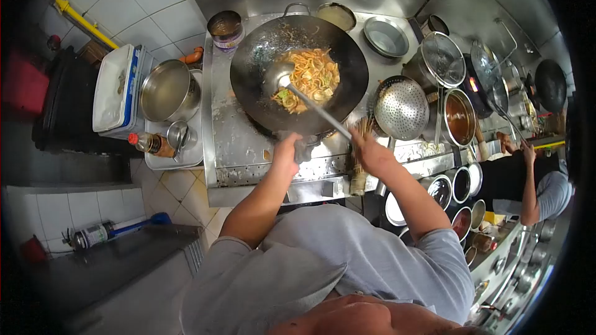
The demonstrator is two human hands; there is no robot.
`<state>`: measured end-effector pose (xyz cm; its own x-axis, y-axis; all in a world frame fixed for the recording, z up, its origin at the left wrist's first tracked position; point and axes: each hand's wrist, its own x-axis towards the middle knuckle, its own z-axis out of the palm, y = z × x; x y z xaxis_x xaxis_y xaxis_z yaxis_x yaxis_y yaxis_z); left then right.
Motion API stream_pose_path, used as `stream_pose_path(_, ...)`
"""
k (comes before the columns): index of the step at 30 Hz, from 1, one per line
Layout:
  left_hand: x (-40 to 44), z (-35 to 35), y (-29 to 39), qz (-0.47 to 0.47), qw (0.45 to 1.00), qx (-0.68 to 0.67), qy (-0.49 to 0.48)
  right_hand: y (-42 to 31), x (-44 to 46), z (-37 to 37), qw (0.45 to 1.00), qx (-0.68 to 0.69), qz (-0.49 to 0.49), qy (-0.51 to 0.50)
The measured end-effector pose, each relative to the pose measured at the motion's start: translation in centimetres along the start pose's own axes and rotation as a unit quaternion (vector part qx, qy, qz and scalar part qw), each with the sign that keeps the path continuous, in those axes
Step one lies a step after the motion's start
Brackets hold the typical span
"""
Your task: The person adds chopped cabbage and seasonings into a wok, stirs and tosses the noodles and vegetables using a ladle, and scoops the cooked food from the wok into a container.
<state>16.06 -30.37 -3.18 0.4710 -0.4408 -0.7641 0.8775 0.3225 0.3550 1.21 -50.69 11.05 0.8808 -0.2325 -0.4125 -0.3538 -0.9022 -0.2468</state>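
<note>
A: Status on the wok (347,77)?

B: Noodles (316,73) are sitting in its bottom, bunched toward the middle, a few green bits showing. Wok is sitting on the stainless tabletop (231,127); flame isn't showing.

A: Hands?

B: Right hand (374,156) is gripping the ladle (318,109) by its long handle; bowl is lying against the left side of the noodles. Left hand (285,156) is gripping a grey cloth (303,148) at the wok's near rim. Can't tell if a handle is hiding under it.

A: Done so far?

B: My read: ingredients are in, looking mixed and sauce-coated. Cooked through? Can't tell.

A: Left?

B: Working phase isn't looking closed out: ladle is sitting in the food. I'm not spotting noodles in any other vessel.

A: Other tools?

B: Perforated strainer (401,108) is lying right of the wok, bamboo brush (358,180) just beside the right hand. Neither is being held.
</note>
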Motion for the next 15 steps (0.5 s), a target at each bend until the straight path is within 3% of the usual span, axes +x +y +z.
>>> stream_pose_path(3, -1.0, 0.8, 0.0, 0.039, 0.998, 0.043, 0.014, 1.0, -6.6, -0.2, 0.983, 0.147, -0.095, 0.052)
stream_pose_path(5, -2.1, 1.2, 0.2, 0.057, 0.997, 0.054, 0.027, 4.8, -12.1, 1.6, 0.949, 0.304, 0.042, -0.067)
stream_pose_path(6, -2.4, 1.3, 0.4, 0.055, 0.996, 0.059, 0.03, 6.0, -13.4, 3.6, 0.882, 0.414, 0.099, -0.201)
stream_pose_path(7, -2.6, 1.5, 0.8, 0.051, 0.996, 0.069, 0.032, 6.9, -14.1, 6.4, 0.78, 0.512, 0.152, -0.328)
stream_pose_path(9, -2.9, 1.2, 1.7, -0.003, 0.994, 0.096, 0.048, 7.7, -12.7, 16.4, 0.745, 0.563, 0.133, -0.332)
stream_pose_path(11, -2.4, 1.0, 1.9, 0.0, 0.997, 0.071, -0.004, 10.6, -7.9, 35.1, 0.484, 0.821, 0.266, -0.143)
stream_pose_path(13, -3.9, 2.2, 2.4, -0.006, 0.997, 0.082, -0.009, 10.0, -3.1, 37.8, 0.361, 0.862, 0.343, 0.095)
stream_pose_path(14, -4.3, 2.2, 2.4, -0.001, 0.996, 0.087, -0.002, 10.0, -1.6, 39.4, 0.34, 0.851, 0.366, 0.163)
stream_pose_path(15, -4.8, 2.0, 2.6, 0.002, 0.995, 0.096, 0.007, 10.4, -0.7, 40.5, 0.353, 0.827, 0.393, 0.195)
